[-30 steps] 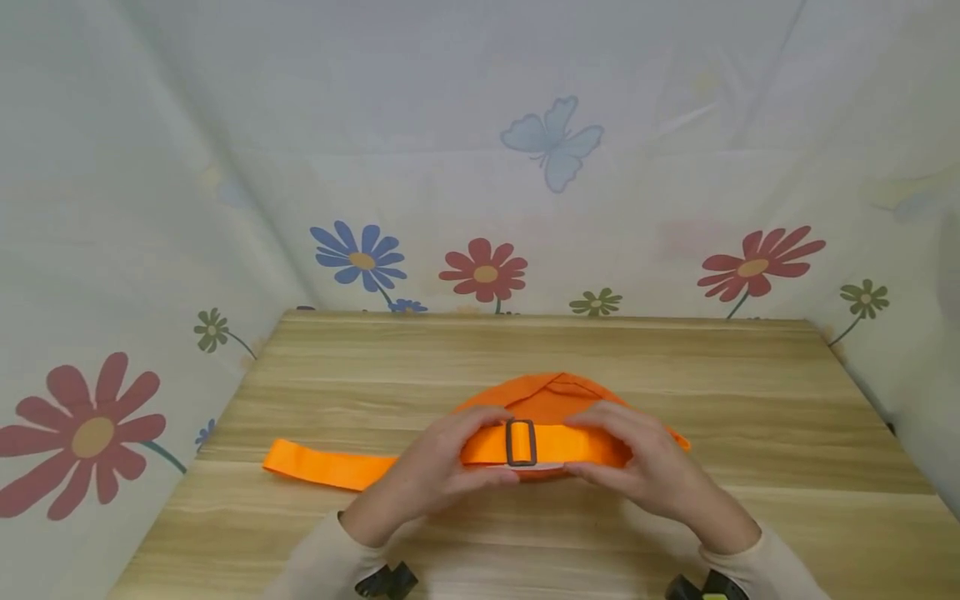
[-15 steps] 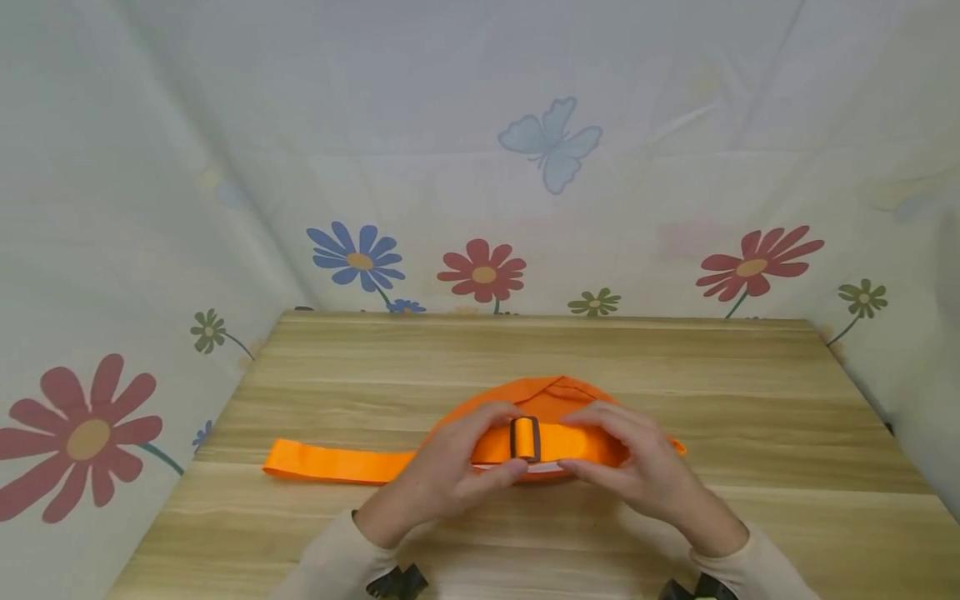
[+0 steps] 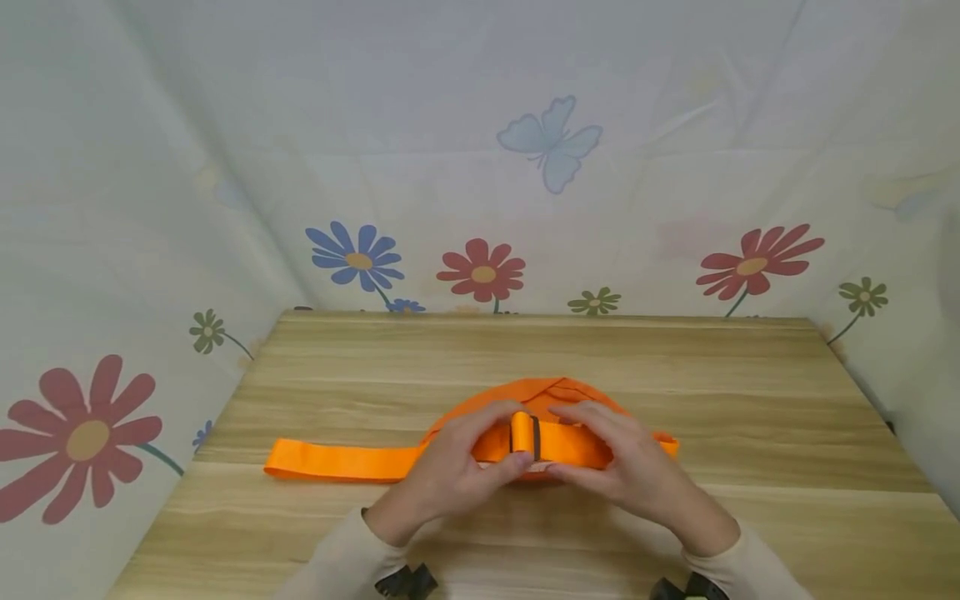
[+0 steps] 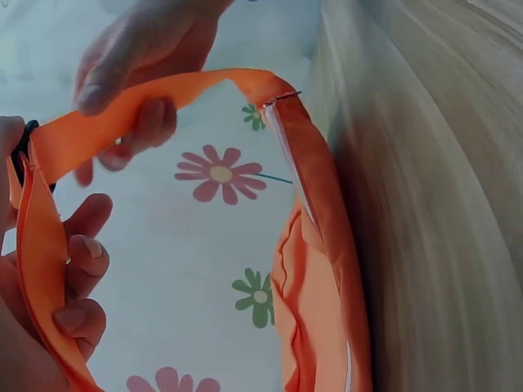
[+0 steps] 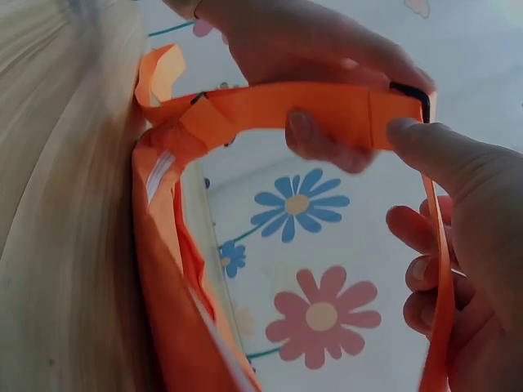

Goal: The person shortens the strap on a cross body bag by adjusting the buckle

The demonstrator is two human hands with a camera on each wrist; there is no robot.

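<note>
An orange cloth piece (image 3: 510, 392), which looks like a waist bag with a pale zip edge, stands on the table behind both hands. Its orange strap (image 3: 573, 443) loops up in front, threaded through a dark slide buckle (image 3: 536, 437). My left hand (image 3: 456, 468) pinches the strap at the buckle between thumb and fingers, with a small loop of webbing standing up there. Just to the right of the buckle, my right hand (image 3: 647, 477) grips the strap, thumb below and fingers above. In the right wrist view the buckle (image 5: 413, 94) sits close to both thumbs.
A loose strap end (image 3: 341, 462) lies out to the left on the wooden table (image 3: 360, 367). Behind and at both sides hangs a pale curtain (image 3: 420, 150) printed with flowers and a butterfly.
The buckle has shifted slightly right and turned, and a webbing loop now rises at it. My left hand has moved a little right, my right hand a little left, so they are closer together.
</note>
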